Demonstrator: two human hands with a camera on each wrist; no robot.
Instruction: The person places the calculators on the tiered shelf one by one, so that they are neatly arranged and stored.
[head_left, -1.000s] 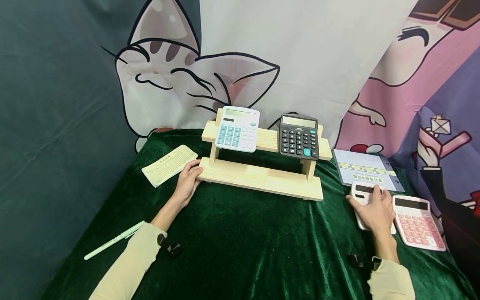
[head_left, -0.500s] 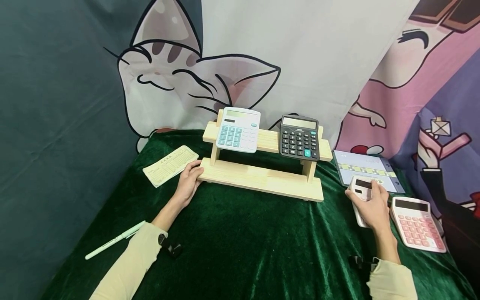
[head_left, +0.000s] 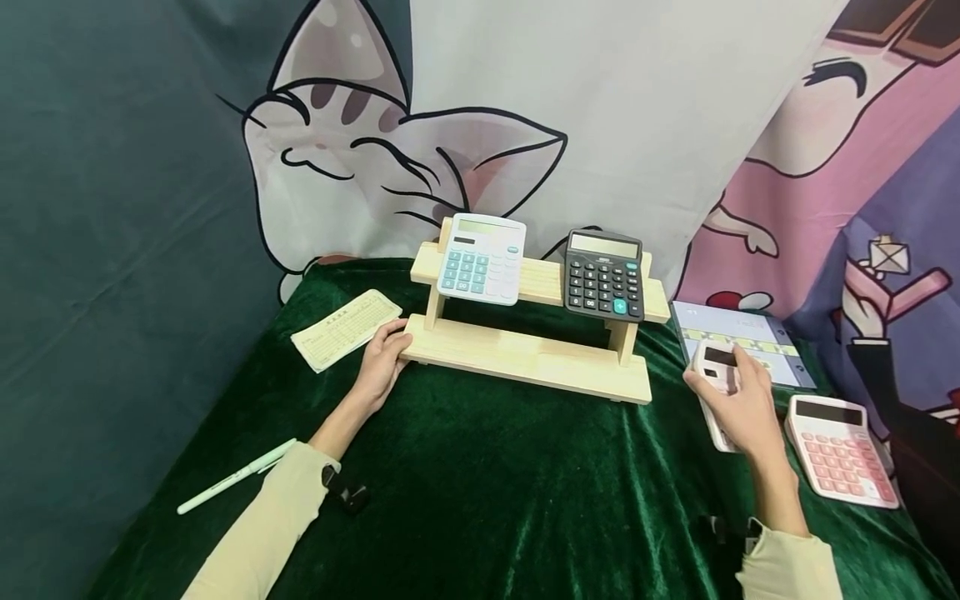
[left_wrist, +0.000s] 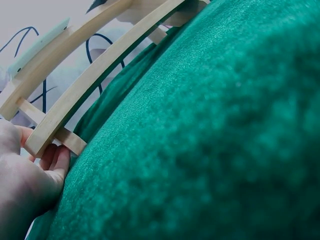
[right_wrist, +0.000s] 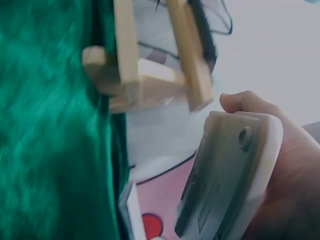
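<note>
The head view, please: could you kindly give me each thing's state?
Wooden stand, upright on green cloth
Left hand, gripping stand's end
Right hand, gripping white calculator
White calculator, held up, tilted
Blue-keyed calculator, leaning on upper shelf
Black calculator, leaning likewise
Pink-keyed calculator, lying face up
Pen, lying down
Yellow pad, lying flat
Notebook, flat, partly hidden

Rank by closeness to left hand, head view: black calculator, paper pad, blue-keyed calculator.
1. Paper pad: just left of the left hand.
2. Blue-keyed calculator: upper shelf, left end.
3. Black calculator: upper shelf, right end.
</note>
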